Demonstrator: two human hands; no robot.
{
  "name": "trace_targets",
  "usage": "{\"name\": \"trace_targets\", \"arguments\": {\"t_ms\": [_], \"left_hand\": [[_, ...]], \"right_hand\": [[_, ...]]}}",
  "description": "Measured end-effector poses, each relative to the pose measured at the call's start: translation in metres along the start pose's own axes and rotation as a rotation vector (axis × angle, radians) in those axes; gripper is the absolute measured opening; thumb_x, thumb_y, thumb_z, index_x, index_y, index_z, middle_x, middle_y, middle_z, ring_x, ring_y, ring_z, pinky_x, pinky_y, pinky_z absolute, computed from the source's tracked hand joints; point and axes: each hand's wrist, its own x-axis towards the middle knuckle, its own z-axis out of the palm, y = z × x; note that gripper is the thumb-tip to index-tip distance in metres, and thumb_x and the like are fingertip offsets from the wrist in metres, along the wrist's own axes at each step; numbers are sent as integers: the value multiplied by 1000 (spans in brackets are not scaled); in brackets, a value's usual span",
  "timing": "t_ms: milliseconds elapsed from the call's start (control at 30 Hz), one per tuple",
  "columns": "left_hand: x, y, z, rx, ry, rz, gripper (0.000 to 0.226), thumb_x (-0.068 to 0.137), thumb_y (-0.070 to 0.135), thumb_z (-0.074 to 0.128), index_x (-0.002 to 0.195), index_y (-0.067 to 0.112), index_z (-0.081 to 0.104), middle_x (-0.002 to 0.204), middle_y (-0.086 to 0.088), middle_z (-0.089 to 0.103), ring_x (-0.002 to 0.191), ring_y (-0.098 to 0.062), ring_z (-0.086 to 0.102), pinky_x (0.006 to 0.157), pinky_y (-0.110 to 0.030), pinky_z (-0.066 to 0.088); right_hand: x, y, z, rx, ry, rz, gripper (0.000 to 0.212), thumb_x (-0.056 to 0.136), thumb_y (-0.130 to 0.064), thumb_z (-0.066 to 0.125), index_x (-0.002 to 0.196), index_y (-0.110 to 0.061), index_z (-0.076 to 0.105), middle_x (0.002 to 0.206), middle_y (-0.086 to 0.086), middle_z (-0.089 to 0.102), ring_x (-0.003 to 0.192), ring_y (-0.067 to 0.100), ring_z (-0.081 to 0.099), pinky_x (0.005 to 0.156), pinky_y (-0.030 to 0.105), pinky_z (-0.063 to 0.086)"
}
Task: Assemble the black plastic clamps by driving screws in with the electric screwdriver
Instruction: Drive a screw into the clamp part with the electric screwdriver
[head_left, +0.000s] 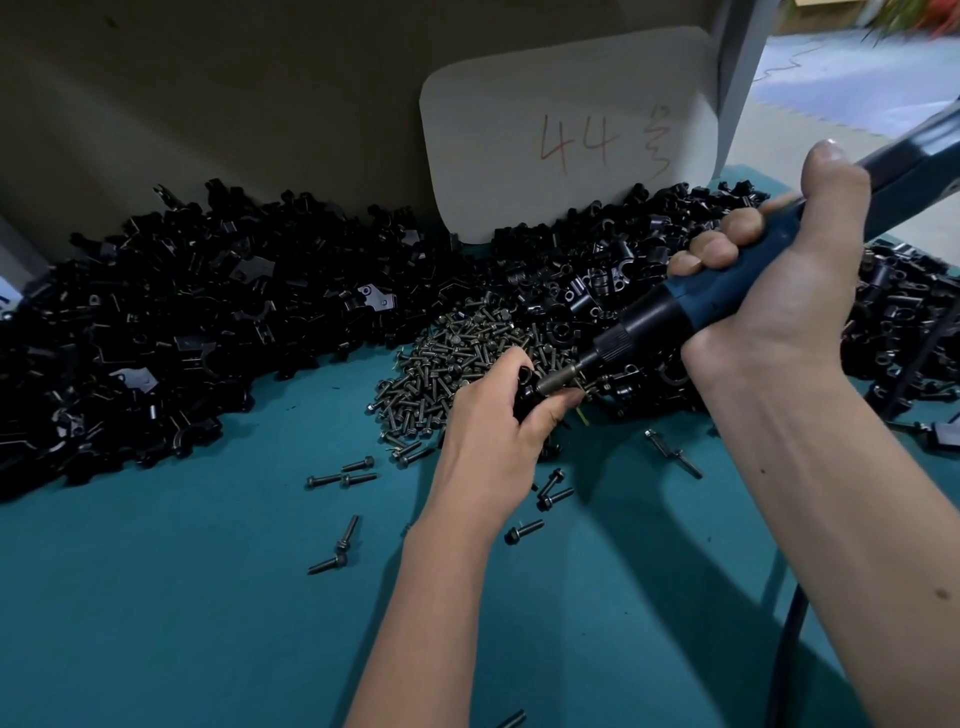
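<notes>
Teal table (156, 597). Black clamp parts (182, 322) heaped from 9 to 3 o'clock, cardboard card (571, 130) at 12. Screw pile (452, 364) dead centre. My right hand (769, 291) is wrapped tight round the screwdriver (670, 312), bit angled toward 8. My left hand (493, 431) pinches one clamp (524, 395) at the bit tip; screw probably seated, too dark to confirm.

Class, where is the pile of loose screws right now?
The pile of loose screws lies mid-table on the teal mat, just beyond the left hand, between black clamp heaps.
</notes>
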Motion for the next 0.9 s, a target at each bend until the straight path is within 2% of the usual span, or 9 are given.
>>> {"name": "trace_targets", "arguments": {"t_ms": [167,333,433,533,733,833,900], "left_hand": [[0,-1,3,57,24,-18,36,97,40,71,85,22,42,67,2,54,52,-12,36,46,-35,32],[-1,-2,6,132,46,-13,39,99,40,70,81,28,38,66,10,48,51,-7,37,46,-22,28],[0,-3,7,125,48,-19,37,100,38,70,83,27,39,64,11,49,48,-8,38,46,-23,29],[-1,-3,8,98,39,-30,38,98,46,70,82,30,40,61,9,48,47,-8,36,46,-29,31],[-4,1,6,78,21,-4,41,91,62,65,83,28,44,55,11,48,45,-8,35,44,-24,28],[-4,0,6,101,69,9,34,97,39,73,87,24,43,64,10,54,52,-9,38,47,-31,31],[-3,-1,6,157,121,16,35,98,33,73,88,24,41,73,5,54,58,-14,42,50,-38,36]], "right_hand": [[-1,1,0,-15,-10,-18,34,100,-35,64,77,-20,43,63,-2,46,50,13,41,52,27,41],[-1,2,-3,-22,-27,-15,35,100,-36,63,76,-20,44,63,-3,46,51,13,41,53,27,40],[-2,2,-2,-18,-63,-19,35,102,-36,60,75,-20,44,63,-3,45,50,13,42,52,27,40],[-2,2,-1,-30,-111,-33,35,102,-36,58,75,-19,46,63,-2,45,50,13,42,53,28,40],[-3,1,-2,-27,-167,-23,36,103,-39,56,74,-20,47,62,-4,46,50,11,42,53,27,40],[-2,1,-2,3,-113,-3,36,102,-39,58,74,-20,45,62,-4,45,49,11,42,52,27,41],[-2,3,-3,41,-52,19,35,101,-38,60,75,-21,43,62,-4,44,49,11,40,51,26,40]]}}
